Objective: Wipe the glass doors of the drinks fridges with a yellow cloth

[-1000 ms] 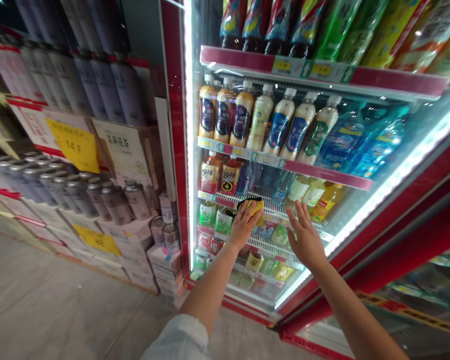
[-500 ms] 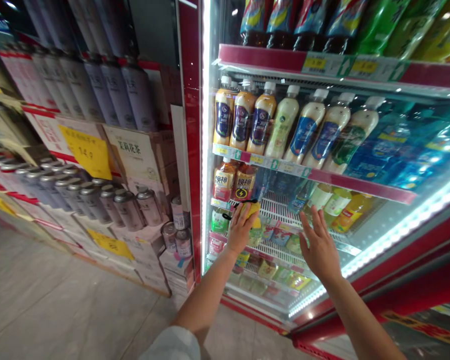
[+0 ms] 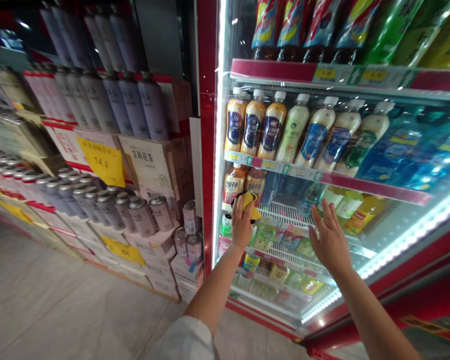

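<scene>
My left hand (image 3: 242, 224) is closed over a small yellow thing with black parts (image 3: 249, 201); its exact kind is hard to make out. It is held up in front of the glass door of a lit drinks fridge, near two orange-capped bottles (image 3: 233, 184) with red-and-white labels. Farther right, my right hand (image 3: 330, 241) is raised with fingers spread, holding nothing. Its palm faces the fridge, in front of the lower-shelf bottles (image 3: 350, 204); whether it touches the glass I cannot tell. Milky-drink bottles (image 3: 314, 132) line the shelf above.
Left of the fridge, tall cans (image 3: 152, 107) and short cans (image 3: 141, 216) stand on stacked cartons (image 3: 150, 160) with yellow price signs (image 3: 104, 161). A red fridge frame (image 3: 209, 125) edges the glass. Grey tiled floor (image 3: 60, 295) lies below.
The view has shifted, so the fridge sits slightly lower and farther right. The yellow thing shows more black beside my left fingers. My right hand stays spread.
</scene>
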### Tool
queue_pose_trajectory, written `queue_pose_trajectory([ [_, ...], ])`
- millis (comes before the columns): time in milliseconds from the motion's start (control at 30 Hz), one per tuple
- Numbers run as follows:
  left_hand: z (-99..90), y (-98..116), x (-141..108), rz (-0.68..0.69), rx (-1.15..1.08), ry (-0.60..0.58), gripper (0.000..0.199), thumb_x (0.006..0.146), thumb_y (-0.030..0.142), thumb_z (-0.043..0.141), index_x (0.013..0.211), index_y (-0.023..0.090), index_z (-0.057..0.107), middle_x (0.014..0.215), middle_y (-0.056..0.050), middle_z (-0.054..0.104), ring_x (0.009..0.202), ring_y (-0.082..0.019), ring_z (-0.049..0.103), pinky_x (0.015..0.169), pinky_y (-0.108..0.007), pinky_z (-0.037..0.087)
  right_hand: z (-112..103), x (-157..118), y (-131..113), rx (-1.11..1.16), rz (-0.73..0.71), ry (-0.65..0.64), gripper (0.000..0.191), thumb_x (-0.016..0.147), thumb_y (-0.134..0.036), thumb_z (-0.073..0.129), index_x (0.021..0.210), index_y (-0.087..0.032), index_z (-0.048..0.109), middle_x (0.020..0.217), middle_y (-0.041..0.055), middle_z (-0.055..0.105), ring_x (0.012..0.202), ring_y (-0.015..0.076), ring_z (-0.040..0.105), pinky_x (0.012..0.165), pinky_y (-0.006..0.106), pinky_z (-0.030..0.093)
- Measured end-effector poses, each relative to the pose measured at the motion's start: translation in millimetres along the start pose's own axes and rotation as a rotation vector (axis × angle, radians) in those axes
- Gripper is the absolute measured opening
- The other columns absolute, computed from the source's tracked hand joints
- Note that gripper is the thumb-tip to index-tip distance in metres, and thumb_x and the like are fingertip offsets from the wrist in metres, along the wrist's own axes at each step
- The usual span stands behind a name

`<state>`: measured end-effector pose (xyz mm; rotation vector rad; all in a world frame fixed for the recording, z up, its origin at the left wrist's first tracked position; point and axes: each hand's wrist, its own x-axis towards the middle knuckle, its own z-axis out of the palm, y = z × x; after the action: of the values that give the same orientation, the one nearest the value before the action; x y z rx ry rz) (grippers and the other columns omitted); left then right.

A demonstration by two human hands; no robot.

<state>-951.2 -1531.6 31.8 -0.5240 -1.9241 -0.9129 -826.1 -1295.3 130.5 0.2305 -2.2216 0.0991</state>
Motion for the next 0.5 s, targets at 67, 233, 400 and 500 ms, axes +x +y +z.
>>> queue_pose_trajectory([
  [67,-7.0,-6.5,-5.0,-0.124,-0.017,0.072,0.078,0.089,-0.004,0.043,0.159,0.029,0.035,0.174,-0.006,0.015,0.160,-0.028,0.016,0.129,-0.056,0.025,6.5,-0.2,-5.3,0.016,0.002,0.017,0.088,0.097,-0.012,0.052,0.165,-0.038,0.002,0.174,0.0065,0.005,0.156,0.0394,0.021,0.113,0.064,0.046],
  [233,-22.5,-20.4,8.6,0.003,0.012,-0.002,0.082,0.085,-0.009,0.040,0.155,0.032,0.040,0.173,-0.003,0.021,0.160,-0.028,0.015,0.128,-0.058,0.027,21.9,7.3,-23.9,0.061,-0.051,0.046,0.087,0.097,-0.013,0.051,0.165,-0.039,0.003,0.174,0.0039,0.007,0.156,0.0388,0.022,0.114,0.065,0.046],
  [400,-38.6,-31.1,31.5,-0.125,0.056,0.097,0.082,0.085,-0.008,0.041,0.157,0.032,0.036,0.173,-0.004,0.017,0.160,-0.026,0.018,0.129,-0.054,0.026,33.0,19.1,-45.4,0.117,-0.073,0.066,0.087,0.097,-0.013,0.050,0.165,-0.040,0.004,0.174,0.0004,0.005,0.156,0.0365,0.020,0.117,0.063,0.043],
  [500,-35.6,-29.7,17.2,-0.223,0.051,0.131,0.089,0.082,-0.008,0.043,0.160,0.031,0.029,0.174,-0.006,0.012,0.160,-0.028,0.017,0.129,-0.054,0.028,38.1,21.5,-55.5,0.142,-0.084,0.060,0.087,0.096,-0.012,0.049,0.165,-0.039,0.005,0.174,0.0004,0.006,0.156,0.0354,0.021,0.118,0.062,0.042],
])
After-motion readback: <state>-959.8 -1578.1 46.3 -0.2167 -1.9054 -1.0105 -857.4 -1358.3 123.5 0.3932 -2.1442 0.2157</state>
